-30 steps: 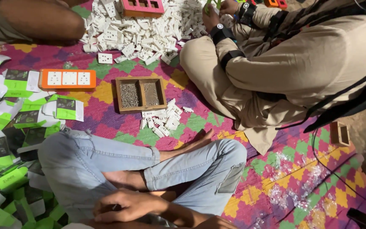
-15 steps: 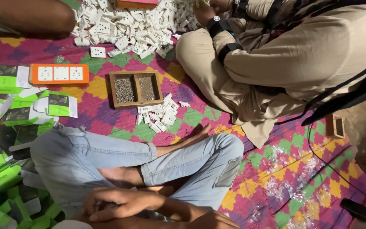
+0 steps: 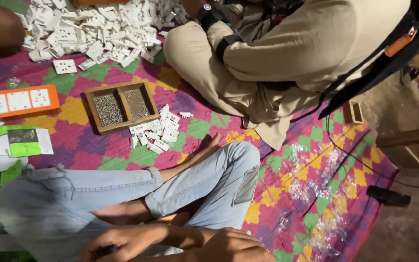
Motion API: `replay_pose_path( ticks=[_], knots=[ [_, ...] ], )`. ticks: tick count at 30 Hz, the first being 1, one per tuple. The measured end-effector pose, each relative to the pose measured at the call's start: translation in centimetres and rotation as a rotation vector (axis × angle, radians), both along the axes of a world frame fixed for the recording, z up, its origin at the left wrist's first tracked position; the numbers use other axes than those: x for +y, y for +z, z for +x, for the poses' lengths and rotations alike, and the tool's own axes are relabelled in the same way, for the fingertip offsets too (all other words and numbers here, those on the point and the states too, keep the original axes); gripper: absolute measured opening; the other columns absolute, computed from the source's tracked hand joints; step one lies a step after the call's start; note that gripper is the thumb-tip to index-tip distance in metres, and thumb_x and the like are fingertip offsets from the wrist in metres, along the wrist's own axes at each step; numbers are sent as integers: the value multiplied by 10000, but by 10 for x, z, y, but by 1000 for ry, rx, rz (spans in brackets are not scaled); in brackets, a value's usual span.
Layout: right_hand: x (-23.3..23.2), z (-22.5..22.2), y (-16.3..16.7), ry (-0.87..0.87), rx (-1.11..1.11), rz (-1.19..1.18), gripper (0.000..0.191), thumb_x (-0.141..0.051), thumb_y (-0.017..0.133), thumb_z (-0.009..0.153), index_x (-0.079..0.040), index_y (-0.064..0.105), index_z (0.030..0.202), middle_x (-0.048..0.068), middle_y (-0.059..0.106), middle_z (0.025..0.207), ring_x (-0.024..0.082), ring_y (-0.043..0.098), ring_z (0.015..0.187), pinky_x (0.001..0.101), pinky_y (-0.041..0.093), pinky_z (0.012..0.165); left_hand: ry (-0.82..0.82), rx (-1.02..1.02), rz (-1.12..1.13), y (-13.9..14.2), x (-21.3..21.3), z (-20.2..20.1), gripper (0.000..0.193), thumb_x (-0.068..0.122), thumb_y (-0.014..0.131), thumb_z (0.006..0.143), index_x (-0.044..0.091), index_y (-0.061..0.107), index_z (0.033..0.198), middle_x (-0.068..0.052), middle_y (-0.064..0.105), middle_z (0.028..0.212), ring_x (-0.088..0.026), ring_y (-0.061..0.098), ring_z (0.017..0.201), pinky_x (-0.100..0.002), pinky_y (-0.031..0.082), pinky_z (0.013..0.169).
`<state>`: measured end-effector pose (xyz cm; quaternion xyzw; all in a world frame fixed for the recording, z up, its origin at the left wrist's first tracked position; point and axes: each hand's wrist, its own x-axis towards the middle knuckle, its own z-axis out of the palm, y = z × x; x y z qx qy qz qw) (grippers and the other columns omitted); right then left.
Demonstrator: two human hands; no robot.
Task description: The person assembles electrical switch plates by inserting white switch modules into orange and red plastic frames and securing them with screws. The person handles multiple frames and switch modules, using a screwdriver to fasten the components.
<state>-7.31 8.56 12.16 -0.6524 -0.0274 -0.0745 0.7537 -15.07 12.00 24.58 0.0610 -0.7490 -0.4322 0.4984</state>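
Down at the bottom edge of the view, both hands sit in the lap over crossed legs in light blue jeans (image 3: pixel 122 194). Left hand (image 3: pixel 122 241) lies low with the fingers stretched out loosely toward the left, not gripping anything as far as I can see. Right hand (image 3: pixel 233 246) is right beside it, knuckles up and fingers curled under, so I can't tell if there's something inside it. Everything sits on a patchwork mat (image 3: pixel 316 174) in pink, yellow, green and purple. Closest stuff to the hands is a small heap of white plastic parts (image 3: pixel 155 131) out past the knees, near the middle of the mat, touching the front side of a wooden tray (image 3: pixel 121 105) with two compartments, both full of small metal screws. Toward the mat's left edge there's an orange board (image 3: pixel 16 101) with three white sockets on it, and below that some green and white card packs (image 3: pixel 23 141). Up at the far edge is a big pile of white socket pieces (image 3: pixel 98 29). Another person in beige clothes (image 3: pixel 287 63) sits cross-legged at the far right side, a dark watch (image 3: pixel 208 14) on the wrist, hands mostly out of frame. Off the mat's right edge, a black cable (image 3: pixel 345 155) runs across the bare floor.
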Motion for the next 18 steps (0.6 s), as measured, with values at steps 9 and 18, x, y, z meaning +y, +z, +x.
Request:
replay_pose_path(
  ticks=[9,18],
  knots=[
    [-9,-18,7,-6,123,-95,262,-244,560,1136,-22,639,1252,86,736,1048,130,688,958,257,553,851,-75,97,131,26,-20,38,105,138,670,1038,33,674,1032,-70,717,904,-214,746,794,-360,619,788],
    [-165,-59,3,-471,329,-408,330,-207,569,1026,9,619,1271,150,696,1185,213,655,1110,378,530,1033,979,-201,31,-68,-130,194,167,103,742,882,84,581,845,-105,703,968,-269,703,862,-397,564,737]
  ],
)
